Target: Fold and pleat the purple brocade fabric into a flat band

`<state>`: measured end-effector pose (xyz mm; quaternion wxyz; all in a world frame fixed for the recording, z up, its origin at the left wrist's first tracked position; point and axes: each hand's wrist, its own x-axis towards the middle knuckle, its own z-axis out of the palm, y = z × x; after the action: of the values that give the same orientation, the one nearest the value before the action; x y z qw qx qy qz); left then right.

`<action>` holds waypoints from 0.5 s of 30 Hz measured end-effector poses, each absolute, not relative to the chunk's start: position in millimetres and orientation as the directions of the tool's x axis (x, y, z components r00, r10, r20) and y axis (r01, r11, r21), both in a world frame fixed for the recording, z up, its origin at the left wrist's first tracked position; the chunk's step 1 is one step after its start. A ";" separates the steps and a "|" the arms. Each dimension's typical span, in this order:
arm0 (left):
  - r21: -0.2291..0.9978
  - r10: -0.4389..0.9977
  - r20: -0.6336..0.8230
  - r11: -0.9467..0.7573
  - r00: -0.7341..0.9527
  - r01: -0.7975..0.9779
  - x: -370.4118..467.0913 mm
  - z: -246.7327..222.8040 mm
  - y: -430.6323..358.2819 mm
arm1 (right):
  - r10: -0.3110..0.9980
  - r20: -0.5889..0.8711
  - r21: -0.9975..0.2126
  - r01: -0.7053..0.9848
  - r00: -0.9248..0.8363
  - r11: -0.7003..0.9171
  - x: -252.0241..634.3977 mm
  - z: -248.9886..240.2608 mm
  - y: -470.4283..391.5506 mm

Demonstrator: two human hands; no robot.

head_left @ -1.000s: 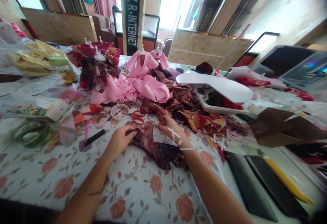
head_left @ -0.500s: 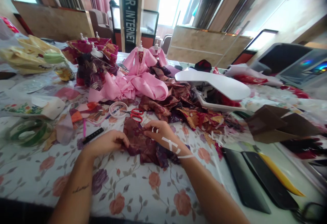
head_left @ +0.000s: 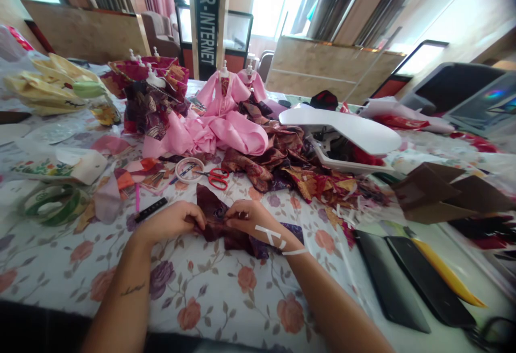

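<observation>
Between my two hands is a piece of dark maroon and purple patterned fabric, partly lifted off the flowered tablecloth. My left hand pinches its left edge, fingers closed. With bent fingers, my right hand grips the fabric nearer its middle and covers part of it. White strips of tape cling to my right hand and wrist. Just beyond the fabric lie red-handled scissors, their blades reaching into a pale tape roll. A black ruler-like strip lies beside my left wrist.
Pink satin and brown-maroon brocade are heaped behind, near small dress forms. A green tape roll lies left. On the right are a white board, a brown box and dark flat cases.
The fabric has been gathered or folded between my hands, so less of its flat face shows. My hands stay close to the same spot. The view has shifted slightly.
</observation>
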<state>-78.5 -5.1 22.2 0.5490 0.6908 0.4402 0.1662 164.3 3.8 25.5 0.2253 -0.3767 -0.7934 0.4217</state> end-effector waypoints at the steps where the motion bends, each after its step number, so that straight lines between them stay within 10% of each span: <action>1: 0.906 0.799 -0.248 -0.009 0.547 0.424 -78.2 22.9 -5.2 | 0.797 0.030 -0.850 0.405 -0.603 0.339 163.6 26.8 3.8; 15: 0.888 0.812 -0.300 0.045 0.501 0.458 -80.1 25.7 -6.3 | 0.771 0.029 -0.857 0.382 -0.637 0.348 179.0 34.9 -5.4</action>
<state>-80.1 -6.3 25.7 0.5472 0.6718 0.4723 0.1618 179.0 -5.4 34.9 0.2211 -0.3643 -0.7905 0.4398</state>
